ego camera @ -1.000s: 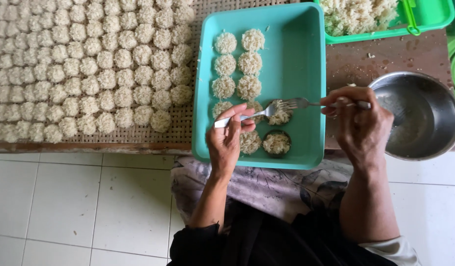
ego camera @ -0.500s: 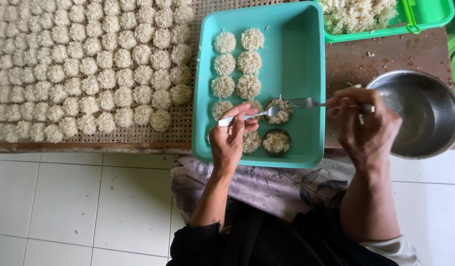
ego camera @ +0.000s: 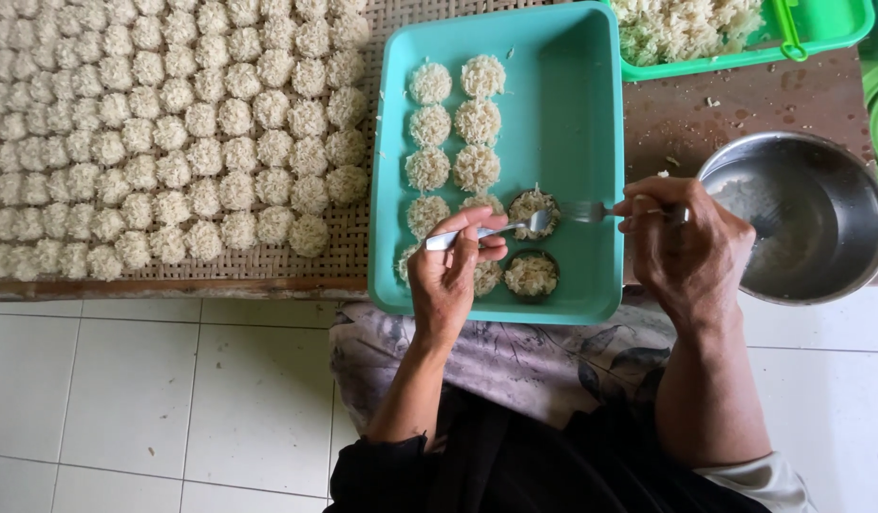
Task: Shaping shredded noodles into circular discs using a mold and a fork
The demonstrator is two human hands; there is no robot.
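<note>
A woven mat (ego camera: 173, 133) packed with pale noodle rounds runs off frame left of the hands. Beneath them, a teal tray (ego camera: 572, 123) holds more rounds. A steel bowl (ego camera: 809, 218) sits right, partly hidden by the right hand (ego camera: 690, 247), which grips a fork (ego camera: 591, 212). The left hand (ego camera: 453, 271) clasps a spoon (ego camera: 491, 228); both tips meet over a small noodle-filled ring mould (ego camera: 534, 204).
</note>
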